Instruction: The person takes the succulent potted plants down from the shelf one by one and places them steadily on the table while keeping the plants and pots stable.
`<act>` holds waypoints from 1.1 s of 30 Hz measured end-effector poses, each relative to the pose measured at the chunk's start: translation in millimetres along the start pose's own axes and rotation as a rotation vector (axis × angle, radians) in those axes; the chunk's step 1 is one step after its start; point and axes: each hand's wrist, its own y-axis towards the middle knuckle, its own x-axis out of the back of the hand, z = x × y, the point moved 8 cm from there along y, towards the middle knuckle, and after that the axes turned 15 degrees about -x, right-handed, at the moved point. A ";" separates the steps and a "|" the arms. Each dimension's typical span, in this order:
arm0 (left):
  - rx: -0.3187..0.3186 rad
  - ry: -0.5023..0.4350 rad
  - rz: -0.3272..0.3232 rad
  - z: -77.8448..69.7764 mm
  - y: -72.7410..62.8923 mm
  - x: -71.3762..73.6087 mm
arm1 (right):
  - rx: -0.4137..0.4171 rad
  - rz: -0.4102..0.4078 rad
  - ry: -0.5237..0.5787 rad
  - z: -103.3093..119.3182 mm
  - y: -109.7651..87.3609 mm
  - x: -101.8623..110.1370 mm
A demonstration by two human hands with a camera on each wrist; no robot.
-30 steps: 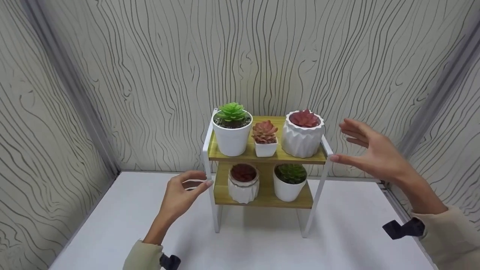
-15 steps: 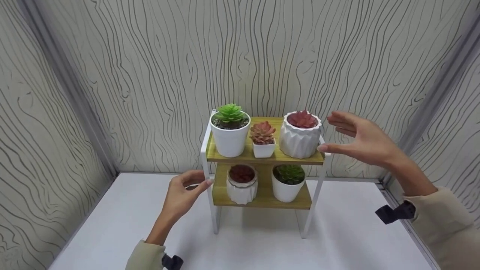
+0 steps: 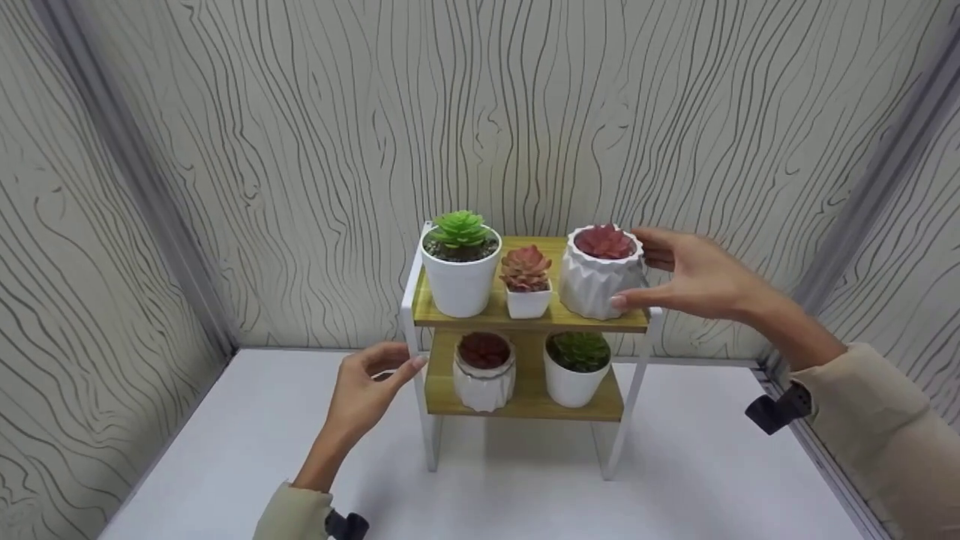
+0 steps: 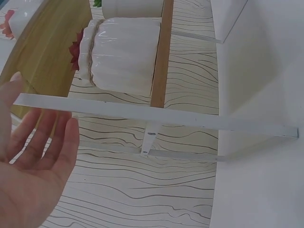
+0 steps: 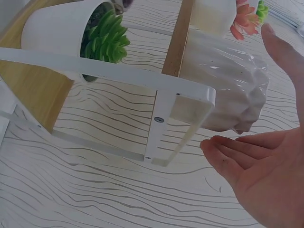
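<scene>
Closing in with the right hand (image 3: 697,277) now! Sliding the thumb across the front of the white ribbed pot (image 3: 596,277), with the fingers behind; half a second ago, only hovering off to its right. Straddling it, spread rather than clamped; can't tell whether touching yet. Judging by that, past the reaching and into the handling of this pot. Still standing upright at the right end of the upper shelf (image 3: 551,246), near the right corner of its front edge, beside the small square pot (image 3: 528,302); not visibly shifted. Over on the left, curling the left hand (image 3: 364,390) about the left upright (image 3: 411,330) of the rack (image 3: 639,375), just as before, apparently to steady it.
</scene>
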 end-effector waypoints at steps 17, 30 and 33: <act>0.024 -0.064 0.016 3.7 -0.4 -4.8 | -0.041 0.091 0.004 5.4 16.5 7.1; 0.077 -0.138 -0.002 10.1 0.1 -9.8 | -0.069 0.102 0.001 3.4 28.8 7.3; 0.090 -0.149 -0.006 10.7 -0.8 -10.9 | -0.074 0.103 0.003 1.6 31.4 6.4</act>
